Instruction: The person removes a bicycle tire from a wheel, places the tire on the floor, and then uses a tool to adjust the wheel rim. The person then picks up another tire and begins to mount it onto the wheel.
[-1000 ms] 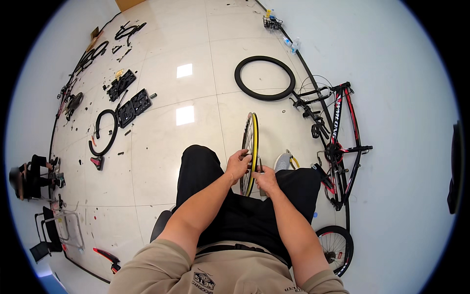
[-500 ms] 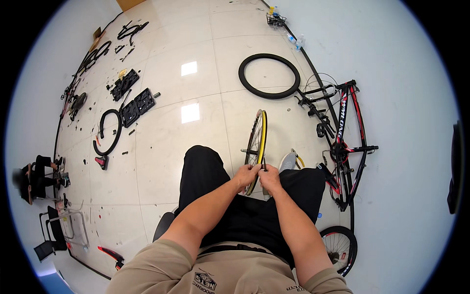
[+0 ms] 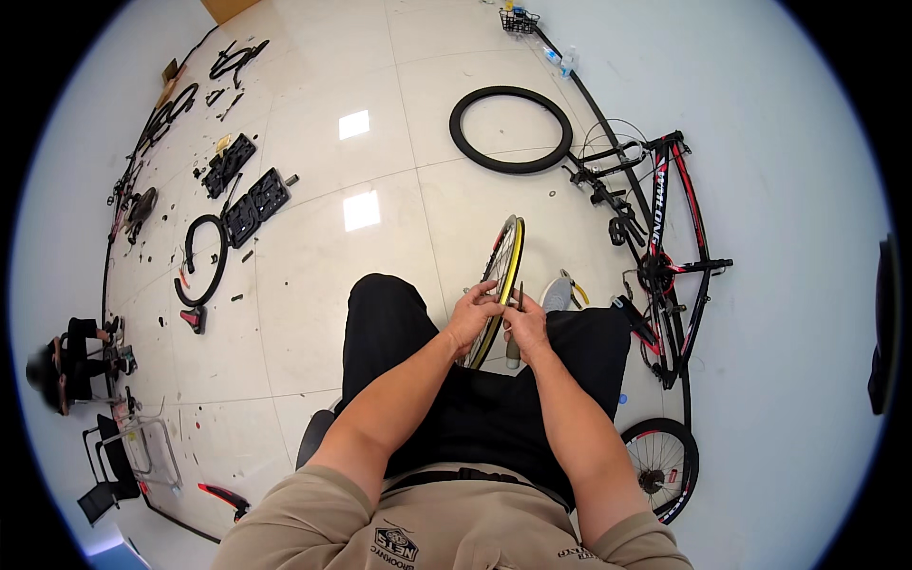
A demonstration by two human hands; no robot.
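Observation:
A bicycle wheel without a tyre stands upright and slightly tilted between my knees, with a yellow strip running round its rim. My left hand grips the rim from the left, fingers over the near part and thumb toward the yellow strip. On the other side, my right hand is closed round a thin dark rod-like tool beside the rim, its fingertips close to the strip. A grey cylindrical end shows below the hands; whether it belongs to that tool I cannot tell.
A black tyre lies ahead. To the right are a black-and-red bicycle frame, another wheel and yellow-handled pliers by my shoe. An open tool case and a curved tyre piece lie left. A person sits far left.
My left hand has shifted up and left on the rim, its fingers spreading over it. My right hand has moved slightly right, and the dark tool shows more clearly. The view has shifted a little.

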